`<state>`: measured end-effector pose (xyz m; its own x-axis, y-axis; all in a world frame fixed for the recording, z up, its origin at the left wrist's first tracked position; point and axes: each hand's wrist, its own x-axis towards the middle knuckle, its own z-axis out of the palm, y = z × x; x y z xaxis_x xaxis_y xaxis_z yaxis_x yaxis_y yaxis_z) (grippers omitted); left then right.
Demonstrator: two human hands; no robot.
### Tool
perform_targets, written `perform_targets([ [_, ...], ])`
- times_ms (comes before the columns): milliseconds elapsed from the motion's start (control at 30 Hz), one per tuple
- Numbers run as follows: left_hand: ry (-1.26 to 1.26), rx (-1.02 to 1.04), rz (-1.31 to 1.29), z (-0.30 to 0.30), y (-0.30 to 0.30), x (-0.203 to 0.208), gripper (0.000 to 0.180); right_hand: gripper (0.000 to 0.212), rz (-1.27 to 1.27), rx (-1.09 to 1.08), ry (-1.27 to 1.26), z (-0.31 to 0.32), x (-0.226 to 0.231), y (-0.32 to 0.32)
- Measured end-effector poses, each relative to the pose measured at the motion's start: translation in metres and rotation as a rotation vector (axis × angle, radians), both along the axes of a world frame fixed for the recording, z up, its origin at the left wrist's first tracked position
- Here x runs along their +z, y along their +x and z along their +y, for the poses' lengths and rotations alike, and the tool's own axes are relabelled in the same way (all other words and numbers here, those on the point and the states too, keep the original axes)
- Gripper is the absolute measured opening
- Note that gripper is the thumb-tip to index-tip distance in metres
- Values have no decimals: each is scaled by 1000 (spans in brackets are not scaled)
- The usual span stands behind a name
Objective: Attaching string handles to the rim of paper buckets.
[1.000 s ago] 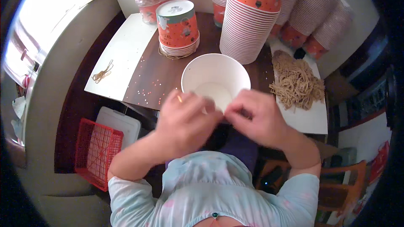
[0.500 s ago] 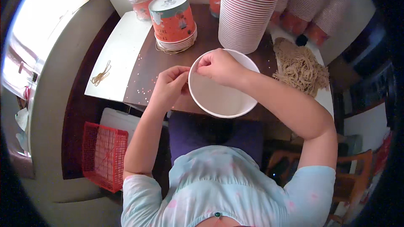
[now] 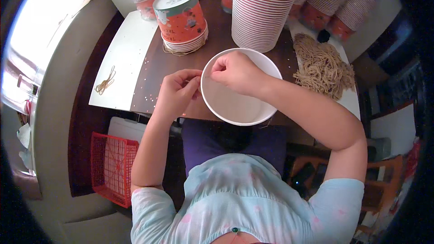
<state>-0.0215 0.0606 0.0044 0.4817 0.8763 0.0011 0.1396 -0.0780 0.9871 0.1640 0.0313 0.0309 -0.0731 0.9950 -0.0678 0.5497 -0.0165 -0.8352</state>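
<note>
White round paper bucket point(image 3: 239, 105) sits at dark brown tabletop's point(image 3: 157, 65) near edge. Left hand point(image 3: 176, 92) now outside left wall, right hand point(image 3: 238, 74) inside; second ago both were by near rim, so they've got one spot from both sides. Fingers bunched, can't tell how closed or holding what.

Light came from the window point(image 3: 52, 31) well to the left of the left grip point(image 3: 177, 94), blown out to white glare. The tabletop point(image 3: 165, 65) beneath was softly, moderately lit; far right of the right grip point(image 3: 235, 72), shadow swallowed detail. Both grips looked fairly sharp; fisheye distortion bent straight edges toward blackened corners.
</note>
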Motion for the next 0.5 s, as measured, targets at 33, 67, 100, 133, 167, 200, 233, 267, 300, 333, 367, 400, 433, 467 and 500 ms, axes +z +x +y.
perform_targets([
  [33,3,-9,-6,0,0,0,20,11,-9,-7,7,0,0,0],
  [67,3,-9,-6,0,0,0,20,11,-8,-6,8,1,0,-1],
  [100,10,-6,8,0,1,1,20,11,-14,-10,-1,1,0,-1],
  [133,17,-4,23,0,1,1,20,11,-21,-15,-9,1,1,-1],
  [167,16,-4,23,0,1,1,20,11,-20,-15,-10,1,1,-1],
  [200,19,-9,26,-1,1,1,20,11,-6,-13,-25,1,1,-2],
  [233,22,-13,30,-1,1,1,20,11,7,-11,-41,1,1,-2],
  [267,21,-14,30,0,2,1,20,11,8,-12,-41,1,1,-2],
  [300,22,-28,27,0,1,1,20,12,21,-2,-42,1,0,-3],
  [333,23,-41,24,0,1,1,20,13,35,8,-43,1,-1,-3],
  [367,22,-43,24,0,1,2,20,13,35,7,-44,2,-3,-3],
  [400,44,-57,52,0,1,4,19,13,63,17,-35,2,-5,-3],
  [433,65,-71,79,-1,1,7,19,14,92,27,-26,3,-7,-3],
  [467,65,-71,79,-1,1,8,19,14,91,27,-26,2,-6,-3],
  [500,76,-78,118,-1,0,10,18,14,93,32,-44,0,-5,-4],
])
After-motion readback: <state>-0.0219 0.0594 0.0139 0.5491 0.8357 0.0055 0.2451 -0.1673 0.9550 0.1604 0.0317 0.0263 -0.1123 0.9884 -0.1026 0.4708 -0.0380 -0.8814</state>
